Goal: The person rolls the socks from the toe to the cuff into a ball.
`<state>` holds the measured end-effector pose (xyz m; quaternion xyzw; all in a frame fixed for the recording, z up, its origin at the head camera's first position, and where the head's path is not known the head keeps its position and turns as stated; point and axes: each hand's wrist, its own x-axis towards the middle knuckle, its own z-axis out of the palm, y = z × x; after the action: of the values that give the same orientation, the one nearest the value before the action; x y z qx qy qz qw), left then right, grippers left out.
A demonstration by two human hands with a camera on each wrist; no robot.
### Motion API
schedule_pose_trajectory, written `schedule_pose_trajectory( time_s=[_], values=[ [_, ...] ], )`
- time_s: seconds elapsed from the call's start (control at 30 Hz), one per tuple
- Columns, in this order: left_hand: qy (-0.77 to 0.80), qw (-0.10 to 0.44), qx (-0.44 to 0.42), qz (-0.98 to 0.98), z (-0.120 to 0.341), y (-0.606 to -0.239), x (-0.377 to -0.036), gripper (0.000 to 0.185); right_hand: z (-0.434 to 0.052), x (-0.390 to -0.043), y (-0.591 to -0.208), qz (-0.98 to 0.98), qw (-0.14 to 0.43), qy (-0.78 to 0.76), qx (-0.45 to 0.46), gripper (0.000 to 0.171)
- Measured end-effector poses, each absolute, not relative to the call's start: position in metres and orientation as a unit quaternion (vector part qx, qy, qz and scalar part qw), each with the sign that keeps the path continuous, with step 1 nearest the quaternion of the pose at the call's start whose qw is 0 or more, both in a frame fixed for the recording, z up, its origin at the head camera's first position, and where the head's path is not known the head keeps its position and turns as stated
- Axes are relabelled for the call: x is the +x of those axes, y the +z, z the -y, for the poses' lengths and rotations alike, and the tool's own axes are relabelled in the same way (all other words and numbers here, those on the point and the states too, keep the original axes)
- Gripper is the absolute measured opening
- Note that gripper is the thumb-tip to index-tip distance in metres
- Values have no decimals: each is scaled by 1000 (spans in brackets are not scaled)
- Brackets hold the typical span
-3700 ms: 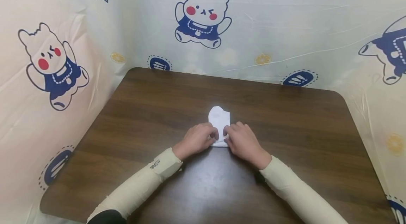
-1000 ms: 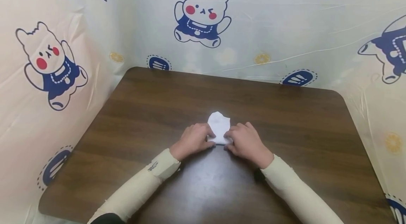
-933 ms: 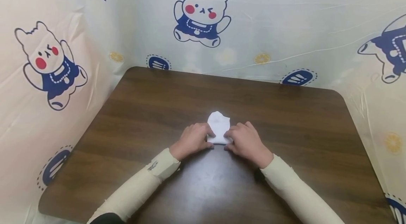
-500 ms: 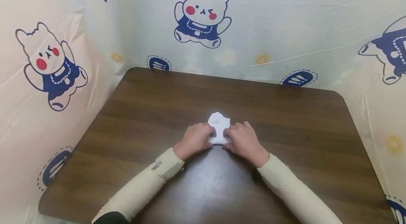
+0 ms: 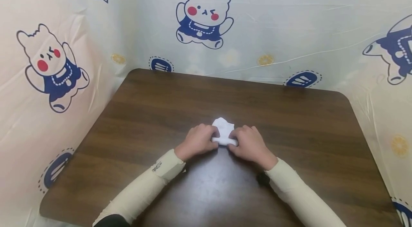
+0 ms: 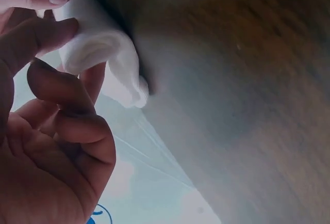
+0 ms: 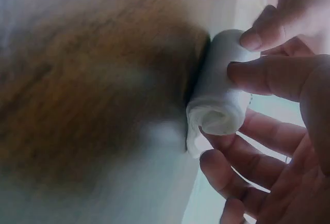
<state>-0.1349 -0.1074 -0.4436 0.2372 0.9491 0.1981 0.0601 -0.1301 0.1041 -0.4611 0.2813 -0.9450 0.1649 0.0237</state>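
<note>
A white sock [image 5: 223, 127] lies in the middle of the table, its near end wound into a roll and its far end flat. At the roll's left end, my left hand [image 5: 197, 141] grips it between thumb and fingers. My right hand [image 5: 252, 145] pinches the right end in the same way. In the left wrist view the spiral end of the sock [image 6: 98, 46] shows beside the left fingers. The right wrist view shows the other spiral of the sock [image 7: 219, 100], with the right thumb [image 7: 273, 77] pressed on the roll.
The brown wooden table [image 5: 161, 105] has rounded corners. A pale curtain [image 5: 264, 23] printed with cartoon bears hangs along its back and sides. Light sleeves [image 5: 141, 187] cover both forearms.
The near end of the sock has been rolled up away from me, so the flat part is shorter. Both hands stay at its sides and now grip a thicker roll.
</note>
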Motion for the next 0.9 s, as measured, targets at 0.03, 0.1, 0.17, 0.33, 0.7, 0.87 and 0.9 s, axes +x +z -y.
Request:
schedule_pose_trajectory(
  time_s=[0.03,0.1,0.17,0.33,0.7,0.87,0.9],
  values=[
    [204,63,234,-949,108,-443,-135,13,-105,-130,-461,944,12,180,275,17],
    [211,66,229,-948,108,-443,-134,11,-107,-130,-461,941,-7,209,266,15],
    [214,70,224,-948,108,-443,-135,9,-108,-130,-459,936,-22,233,263,13],
    [215,79,216,-949,108,-443,-136,7,-110,-131,-458,929,-41,257,262,14],
    [222,109,190,-950,107,-448,-143,11,-108,-137,-462,942,-57,269,190,18],
    [216,85,185,-955,108,-450,-147,16,-105,-137,-458,953,-39,238,183,21],
    [215,76,191,-955,108,-450,-147,17,-104,-137,-457,953,-34,236,186,20]
  ],
)
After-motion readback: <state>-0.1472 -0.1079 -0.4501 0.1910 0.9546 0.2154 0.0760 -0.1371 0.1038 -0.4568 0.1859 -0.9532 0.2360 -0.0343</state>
